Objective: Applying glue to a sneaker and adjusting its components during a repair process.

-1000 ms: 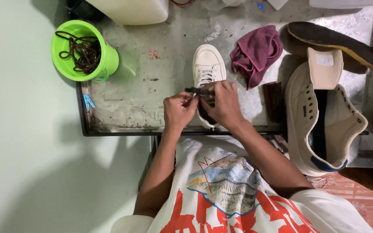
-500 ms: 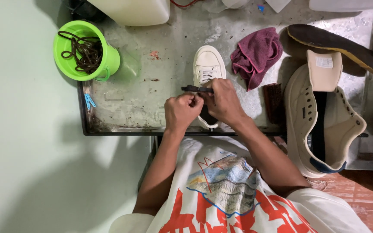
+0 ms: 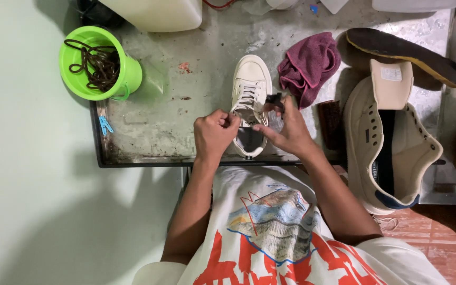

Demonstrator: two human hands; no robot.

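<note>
Tray (image 3: 149, 132): lay under both hands, grey and stained.
Open shoe (image 3: 391, 142): rested well right of the right hand.
White sneaker (image 3: 249, 100): stood between the hands, toe pointing away.
Green cup (image 3: 101, 63): sat far left of the left hand, holding dark laces.
Left hand (image 3: 213, 134): pinched shut on the sneaker's lace.
Right hand (image 3: 286, 132): gripped a small dark piece at the sneaker's side.

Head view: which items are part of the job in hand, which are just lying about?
In hand:
- white shoe
- left hand, at the shoe's opening
- right hand, pinching a small dark object

Lying about:
- green cup of dark laces
- maroon cloth
- opened shoe
- dark insole
- brush
</note>
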